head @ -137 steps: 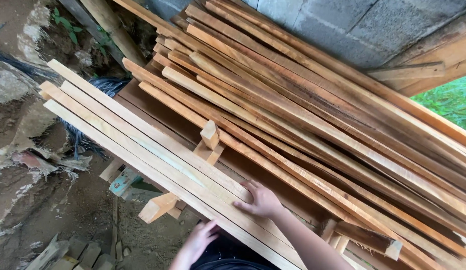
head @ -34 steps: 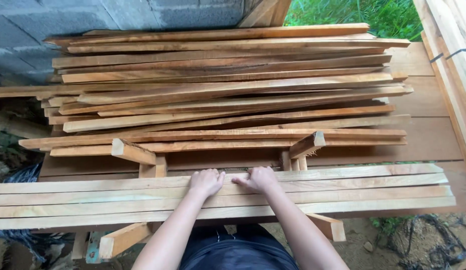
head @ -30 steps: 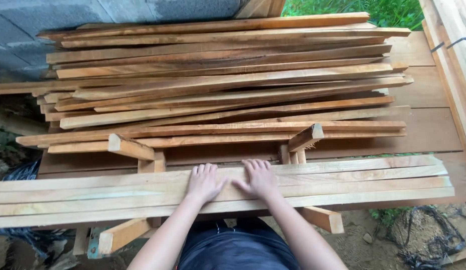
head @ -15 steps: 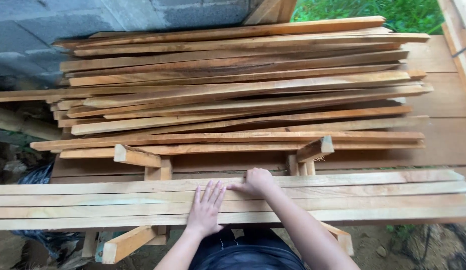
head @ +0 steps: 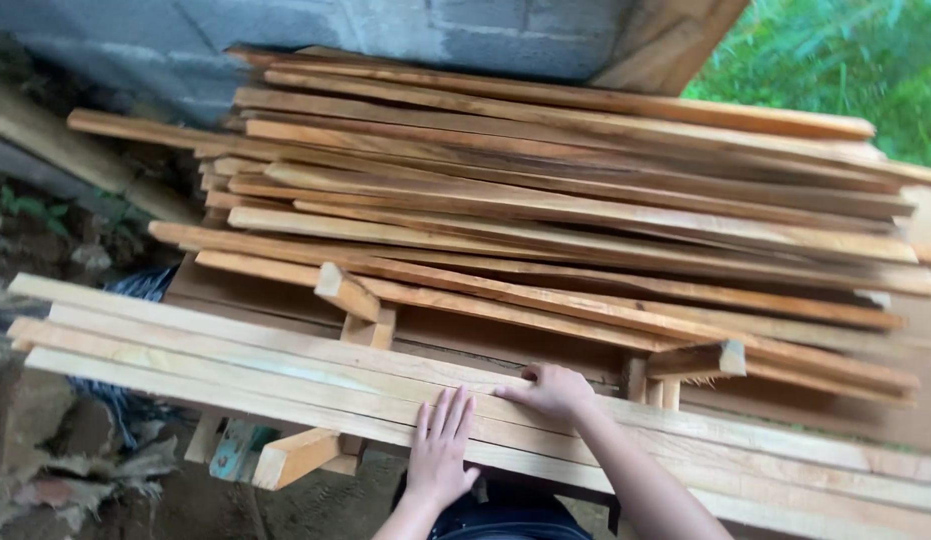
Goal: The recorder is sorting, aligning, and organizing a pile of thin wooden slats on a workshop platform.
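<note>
The long pale wooden planks lay side by side in a flat row across the near edge of the bench, running from the far left down toward the lower right corner. Their surface looked smooth and light, with straight sawn edges. Under their left part a short pale wooden block stuck out, square at its cut end, and above it another small block sat tilted on a support.

The left hand rested flat on the planks, palm down, with the fingers spread and stretched out, closing on nothing. Just beside it, the right hand pressed on the far edge of the same planks with its fingers bent; I could not tell whether it really gripped the wood.

Behind the hands, a big stack of darker reddish-brown boards was piled unevenly, thin and long, with rougher faces. A grey concrete block wall stood behind the stack, and green plants were at the upper right.
</note>
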